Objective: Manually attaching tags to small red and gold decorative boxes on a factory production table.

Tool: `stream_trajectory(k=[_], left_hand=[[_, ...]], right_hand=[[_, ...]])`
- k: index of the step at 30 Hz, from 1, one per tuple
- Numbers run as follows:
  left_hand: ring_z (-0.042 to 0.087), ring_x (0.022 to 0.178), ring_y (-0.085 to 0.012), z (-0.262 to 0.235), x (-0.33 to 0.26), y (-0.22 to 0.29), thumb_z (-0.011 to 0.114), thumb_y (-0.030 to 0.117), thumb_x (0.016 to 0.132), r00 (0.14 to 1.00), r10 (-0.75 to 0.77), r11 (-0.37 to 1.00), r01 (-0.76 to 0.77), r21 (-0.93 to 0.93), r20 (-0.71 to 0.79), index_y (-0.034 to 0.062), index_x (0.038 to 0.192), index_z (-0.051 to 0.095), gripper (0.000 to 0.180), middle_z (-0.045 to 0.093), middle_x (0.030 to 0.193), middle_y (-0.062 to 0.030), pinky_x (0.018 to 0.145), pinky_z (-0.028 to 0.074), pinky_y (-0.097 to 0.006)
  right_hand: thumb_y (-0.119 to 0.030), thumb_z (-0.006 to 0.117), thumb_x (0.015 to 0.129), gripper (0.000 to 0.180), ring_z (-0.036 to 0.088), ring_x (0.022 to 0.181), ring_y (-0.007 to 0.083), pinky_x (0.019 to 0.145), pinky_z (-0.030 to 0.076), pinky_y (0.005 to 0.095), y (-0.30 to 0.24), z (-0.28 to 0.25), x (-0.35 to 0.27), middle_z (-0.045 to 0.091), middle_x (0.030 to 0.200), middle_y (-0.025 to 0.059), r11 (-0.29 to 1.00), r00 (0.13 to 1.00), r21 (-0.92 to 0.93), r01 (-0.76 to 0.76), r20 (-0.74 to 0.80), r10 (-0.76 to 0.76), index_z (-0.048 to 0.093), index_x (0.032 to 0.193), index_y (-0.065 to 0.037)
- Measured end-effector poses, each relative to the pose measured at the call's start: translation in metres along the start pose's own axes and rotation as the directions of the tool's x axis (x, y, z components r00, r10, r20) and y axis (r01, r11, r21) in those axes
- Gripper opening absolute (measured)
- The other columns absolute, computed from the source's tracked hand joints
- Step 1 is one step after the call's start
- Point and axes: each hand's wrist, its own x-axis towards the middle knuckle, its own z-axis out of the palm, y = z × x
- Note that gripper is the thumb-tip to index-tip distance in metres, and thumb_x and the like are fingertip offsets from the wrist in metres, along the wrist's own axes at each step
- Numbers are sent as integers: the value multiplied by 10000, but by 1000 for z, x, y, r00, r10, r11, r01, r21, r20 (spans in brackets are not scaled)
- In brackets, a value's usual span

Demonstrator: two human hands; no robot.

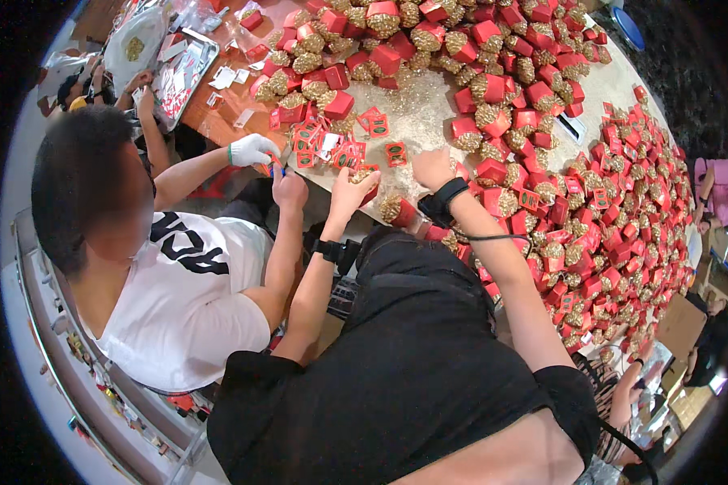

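My left hand (349,194) is closed round a small red box with a gold beaded top (370,179), held over the table's near edge. My right hand (434,169) is curled above the table to the right of it, fingers together; whatever they may hold is hidden. Just left of that hand lies a red card with a dark green mark (395,154). A loose pile of similar red cards (344,153) lies beyond my left hand. Another gold-topped red box (397,211) rests at the table's edge between my wrists.
Many gold-topped red boxes (598,234) crowd the table (429,105) to the right and at the back. A co-worker in a white shirt (194,283) sits close on my left, one hand in a white glove (253,150). A cable (493,238) runs by my right wrist.
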Motion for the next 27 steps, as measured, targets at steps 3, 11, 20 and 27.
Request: stream_trajectory(k=[3,11,20,27], left_hand=[[594,744,-207,7,-5,7,763,433,645,1000,12,998,-12,67,10,-35,882,521,577,624,811,-161,683,466,-329],[630,763,-253,25,-4,7,779,458,603,985,159,985,-154,75,-64,-22,893,566,600,636,812,-179,696,483,-334],[638,746,-273,26,-9,30,767,430,626,923,385,918,-382,110,-6,5,902,582,540,637,775,-153,663,482,-341],[638,690,-278,29,-42,88,754,387,640,824,524,808,-561,181,216,45,848,591,432,627,715,-140,614,487,-350]], right_hand=[[-161,519,788,167,606,850,275,708,451,427,7,14,13,609,851,85,993,965,16,121,-236,-114,653,866,-99],[-118,594,761,198,572,831,336,724,487,417,7,64,10,509,961,159,901,949,377,216,-299,-102,557,943,-51],[-131,482,920,222,615,815,184,737,516,274,14,49,-31,619,953,110,-788,971,583,-197,226,-76,541,1066,25],[-120,570,876,233,604,933,177,801,504,273,12,-4,-88,613,1045,126,-647,968,757,86,91,235,561,1058,25]])
